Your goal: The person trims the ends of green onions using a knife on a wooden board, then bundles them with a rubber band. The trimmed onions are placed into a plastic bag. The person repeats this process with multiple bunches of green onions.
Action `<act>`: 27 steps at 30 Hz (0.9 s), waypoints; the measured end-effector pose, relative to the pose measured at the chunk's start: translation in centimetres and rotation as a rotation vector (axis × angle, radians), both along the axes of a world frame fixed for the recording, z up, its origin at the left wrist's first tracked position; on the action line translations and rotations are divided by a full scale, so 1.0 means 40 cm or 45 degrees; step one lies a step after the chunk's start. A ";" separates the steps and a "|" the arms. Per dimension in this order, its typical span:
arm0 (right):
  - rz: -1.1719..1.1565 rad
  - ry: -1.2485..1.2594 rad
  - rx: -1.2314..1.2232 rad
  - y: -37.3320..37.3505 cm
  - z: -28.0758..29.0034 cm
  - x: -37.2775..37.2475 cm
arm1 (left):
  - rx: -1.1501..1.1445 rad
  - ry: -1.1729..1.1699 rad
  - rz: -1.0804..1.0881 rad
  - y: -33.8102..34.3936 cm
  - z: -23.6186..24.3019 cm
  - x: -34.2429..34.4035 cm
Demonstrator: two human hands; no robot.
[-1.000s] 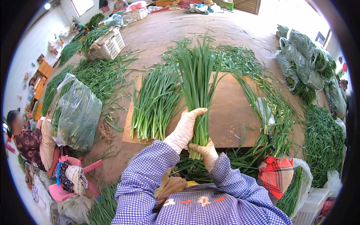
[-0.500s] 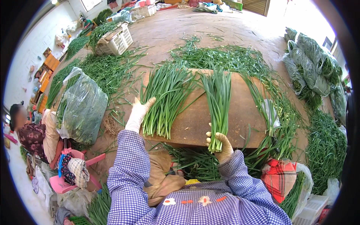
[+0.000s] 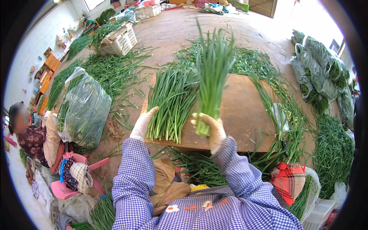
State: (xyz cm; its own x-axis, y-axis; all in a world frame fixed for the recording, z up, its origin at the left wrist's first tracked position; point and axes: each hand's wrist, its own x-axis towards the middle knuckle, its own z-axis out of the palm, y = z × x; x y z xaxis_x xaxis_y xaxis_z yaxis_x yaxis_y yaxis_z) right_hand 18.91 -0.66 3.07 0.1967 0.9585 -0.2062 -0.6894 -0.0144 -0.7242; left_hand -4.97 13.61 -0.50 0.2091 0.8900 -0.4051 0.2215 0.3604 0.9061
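Observation:
My right hand (image 3: 210, 128), in a pale glove, is wrapped round the stem end of a bunch of garlic chives (image 3: 213, 76). The bunch is raised over the wooden board (image 3: 245, 111), its leaves pointing away from me and slightly blurred. Just left of it, a wider pile of garlic chives (image 3: 172, 103) lies on the board, stem ends near me. My left hand (image 3: 143, 122), gloved in white, rests at that pile's left edge with its thumb stretched out and its other fingers partly hidden.
Loose greens (image 3: 245, 59) cover the floor beyond the board. A clear bag of greens (image 3: 86, 111) and a pink chair (image 3: 63, 189) stand left, near a seated person (image 3: 34, 138). Bagged greens (image 3: 314, 69) are piled right. A white crate (image 3: 120, 42) sits far left.
My right hand has lifted its bunch of garlic chives off the board and moved it leftward, toward the pile. The left hand has shifted slightly, still beside the pile.

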 end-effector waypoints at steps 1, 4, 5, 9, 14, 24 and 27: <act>0.018 -0.017 -0.022 0.037 0.002 -0.045 | -0.005 -0.027 0.056 0.004 -0.009 -0.017; 0.044 -0.051 -0.067 0.135 -0.046 -0.183 | -0.174 -0.045 0.142 0.017 0.014 -0.028; 0.257 -0.184 -0.291 0.162 -0.078 -0.199 | -0.214 -0.146 0.058 0.017 0.035 -0.026; 0.400 -0.873 -0.485 0.217 -0.186 -0.293 | -0.048 0.095 -0.049 0.040 0.025 -0.009; 0.705 -1.068 -0.529 0.232 -0.108 -0.284 | -0.028 0.462 -0.189 0.054 0.026 0.046; 0.696 -1.598 -0.763 0.183 -0.124 -0.064 | 0.050 0.662 -0.274 0.095 -0.028 -0.037; 0.453 -1.674 -0.488 0.213 -0.238 -0.128 | 0.117 0.643 -0.310 0.117 -0.089 -0.018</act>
State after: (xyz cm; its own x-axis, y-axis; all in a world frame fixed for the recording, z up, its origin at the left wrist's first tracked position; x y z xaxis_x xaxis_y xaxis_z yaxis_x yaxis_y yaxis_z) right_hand 13.80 7.86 -6.44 0.2098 0.9241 -0.3194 0.5570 -0.3815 -0.7377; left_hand -5.68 18.29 -4.06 0.2132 0.8767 -0.4313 0.7024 0.1692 0.6913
